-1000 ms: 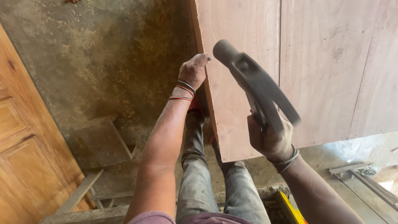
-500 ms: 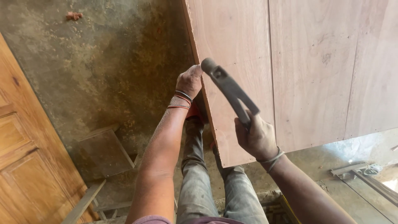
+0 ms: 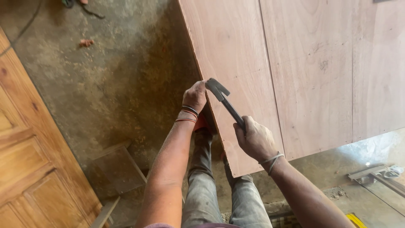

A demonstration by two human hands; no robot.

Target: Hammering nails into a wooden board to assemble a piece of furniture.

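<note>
My right hand (image 3: 254,138) grips the handle of a dark metal hammer (image 3: 222,98). The hammer's head lies down at the left edge of a large reddish plywood panel (image 3: 303,71), right beside my left hand. My left hand (image 3: 195,96) is pinched closed at that same panel edge, with bangles on its wrist. Whether it holds a nail is hidden by the fingers and the hammer head. The panel is made of several boards joined side by side and stands over my legs.
A brown panelled wooden door (image 3: 29,160) lies at the left. On the dusty concrete floor (image 3: 109,76) sit a small wooden stool frame (image 3: 116,169) and scraps. Metal pieces (image 3: 375,173) and a yellow tool (image 3: 356,219) are at the lower right.
My right hand has swung the hammer down from a raised position, so its head now meets the panel edge by my left hand. The left hand stayed at the edge.
</note>
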